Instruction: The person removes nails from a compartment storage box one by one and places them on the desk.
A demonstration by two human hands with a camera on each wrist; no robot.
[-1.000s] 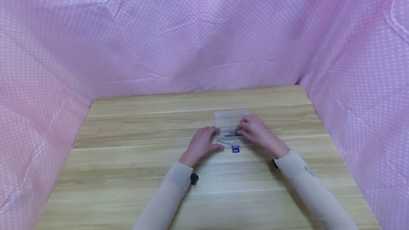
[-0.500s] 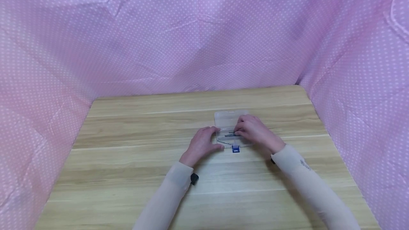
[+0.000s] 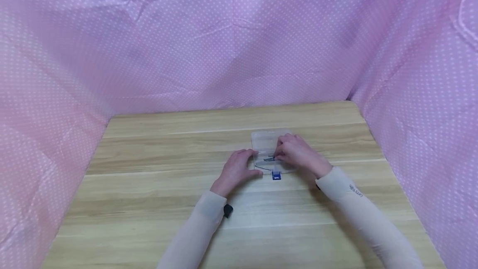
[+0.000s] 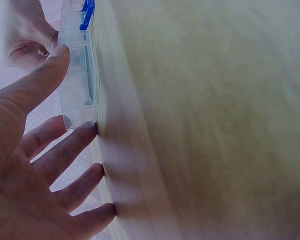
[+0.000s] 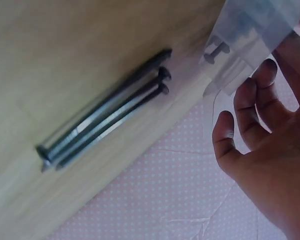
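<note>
A clear plastic box (image 3: pixel 263 167) stands with its lid (image 3: pixel 265 139) laid back and a blue latch (image 3: pixel 276 175) at the front. My left hand (image 3: pixel 237 167) holds its left end, thumb at the front edge and fingertips at the far corner; two other fingertips rest on the tabletop in the left wrist view. My right hand (image 3: pixel 296 152) reaches into the box with curled fingers, pinching at several nails (image 3: pixel 268 159); its fingertips are partly hidden. Another nail (image 3: pixel 262 167) lies slanted near the front wall. In the right wrist view, nails (image 5: pixel 107 110) lie side by side on the wood.
Box and hands are on a light wooden table (image 3: pixel 168 202). Pink dotted cloth (image 3: pixel 231 53) surrounds its back and sides. Each wrist carries a small black camera, the left one (image 3: pixel 228 211) showing beside the sleeve.
My right hand has shifted slightly left, deeper over the nails in the box. The left hand stays at the box's left end, and the box has stayed put.
</note>
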